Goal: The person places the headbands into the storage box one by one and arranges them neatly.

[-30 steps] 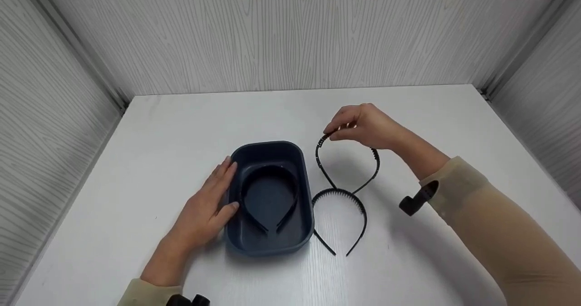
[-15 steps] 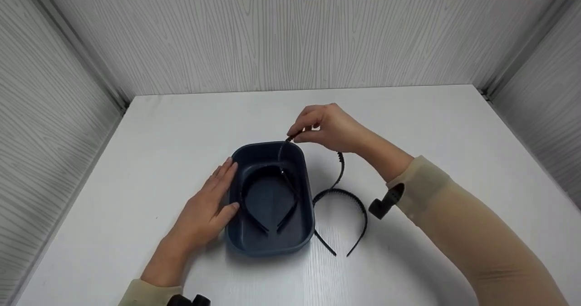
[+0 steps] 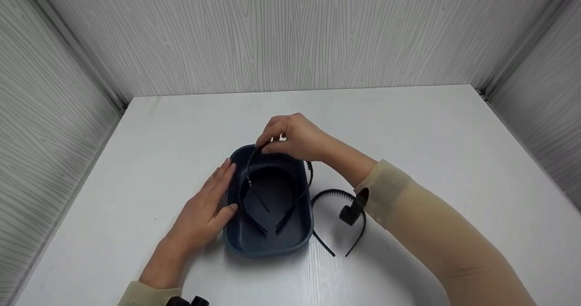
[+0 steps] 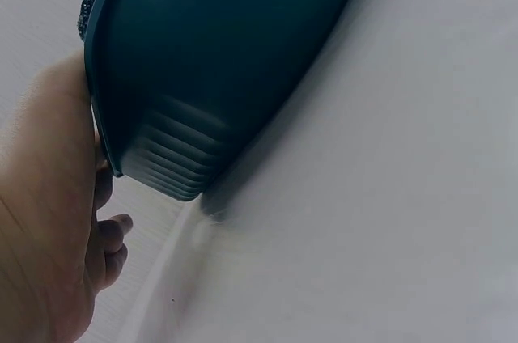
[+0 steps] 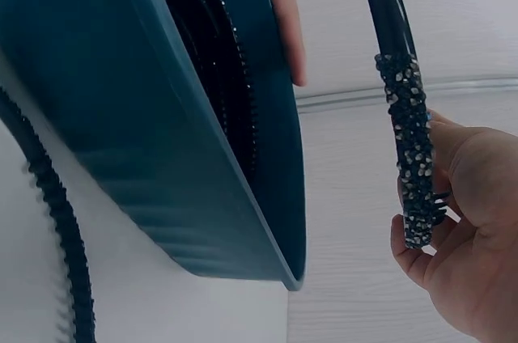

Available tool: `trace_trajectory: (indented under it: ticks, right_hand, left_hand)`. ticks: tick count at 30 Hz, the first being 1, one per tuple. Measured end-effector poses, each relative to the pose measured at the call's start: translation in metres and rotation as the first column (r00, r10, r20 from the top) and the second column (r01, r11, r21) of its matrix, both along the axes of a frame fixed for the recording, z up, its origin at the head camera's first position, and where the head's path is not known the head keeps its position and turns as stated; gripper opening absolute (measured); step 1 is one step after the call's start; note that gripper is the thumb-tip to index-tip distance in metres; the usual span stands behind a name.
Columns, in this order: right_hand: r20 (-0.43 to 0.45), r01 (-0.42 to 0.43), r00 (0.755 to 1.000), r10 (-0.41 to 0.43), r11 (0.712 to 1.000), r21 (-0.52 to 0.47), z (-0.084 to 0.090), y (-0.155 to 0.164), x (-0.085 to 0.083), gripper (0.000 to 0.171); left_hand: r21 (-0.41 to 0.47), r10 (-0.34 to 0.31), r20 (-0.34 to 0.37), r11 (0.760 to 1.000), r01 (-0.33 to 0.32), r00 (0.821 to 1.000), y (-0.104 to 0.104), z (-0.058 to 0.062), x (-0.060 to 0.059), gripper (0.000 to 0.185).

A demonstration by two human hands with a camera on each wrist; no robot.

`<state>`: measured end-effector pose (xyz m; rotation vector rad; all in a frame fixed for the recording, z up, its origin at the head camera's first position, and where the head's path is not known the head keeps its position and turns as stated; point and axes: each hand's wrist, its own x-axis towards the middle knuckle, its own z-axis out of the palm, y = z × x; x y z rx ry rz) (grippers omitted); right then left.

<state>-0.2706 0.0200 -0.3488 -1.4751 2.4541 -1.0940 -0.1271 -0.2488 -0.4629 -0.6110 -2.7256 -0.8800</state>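
A dark blue rectangular basin [image 3: 268, 252] stands on the table. My left hand [image 3: 202, 215] rests along its left side, fingers nearly straight, with the thumb at the rim. My right hand [image 3: 297, 138] pinches a black headband [image 3: 248, 170] by its top, over the far end of the basin. Its two ends hang down inside the basin. In the right wrist view that headband [image 5: 411, 149] shows a stretch covered in sparkling stones. Black headband material [image 3: 255, 222] lies inside the basin; how many bands are there, I cannot tell. A toothed black headband [image 3: 364, 224] lies on the table, right of the basin.
The white tabletop [image 3: 172, 138] is closed in by wood-grain panels at the back [image 3: 290, 38] and at both sides. A black wrist mount [image 3: 352, 213] on the right sleeve hangs over the headband on the table.
My right hand has carried the pinched headband leftward from behind the toothed headband to over the basin, and slightly lower. My left hand and the basin have stayed put.
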Motion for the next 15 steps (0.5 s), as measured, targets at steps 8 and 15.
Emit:
trace_trajectory:
  ticks: [8,15]
  right_hand:
    - [0.007,-0.015,1.000,0.015,1.000,-0.008,-0.012,-0.014,0.000,0.017]
    - [0.024,-0.018,1.000,0.018,1.000,0.013,-0.024,-0.021,-0.001,0.018]
  left_hand:
    - [0.003,0.019,0.011,1.000,-0.019,1.000,0.001,0.000,0.003,0.080]
    - [-0.008,0.025,0.026,1.000,-0.025,0.999,0.001,0.001,0.003,0.081]
